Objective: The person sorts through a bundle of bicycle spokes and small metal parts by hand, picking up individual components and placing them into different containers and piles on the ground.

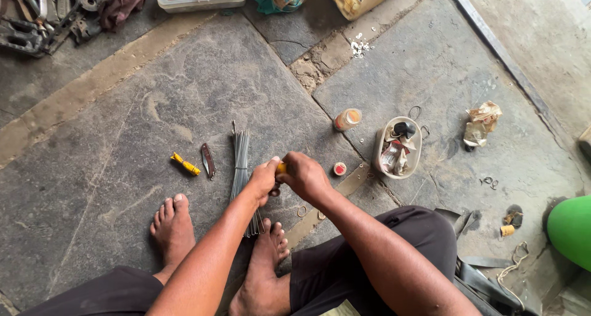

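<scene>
Your left hand point(263, 179) and right hand point(303, 175) meet over the stone floor point(123, 143), just in front of your bare feet, and both are closed around a small yellow-handled tool point(281, 167). Only a bit of the yellow handle shows between your fingers; the working end is hidden, so you cannot tell what it touches. Your left grip wraps the near side of the tool, and your right grip closes over it from the other side, knuckles up.

Directly under your left hand lies a bundle of thin metal rods point(241, 168), running from near your left foot's toes away toward the far edge of the floor. Left of the bundle rests a folded pocket knife point(208, 161), and further left a short yellow piece point(185, 164).

To the right of your hands sits a small round red-and-white cap point(339, 169). Beyond it, a small bottle with an orange cap point(348, 119) lies on its side, and an oval white dish point(398, 147) holds odds and ends. A crumpled paper point(482, 124) lies well apart toward the right edge.
</scene>
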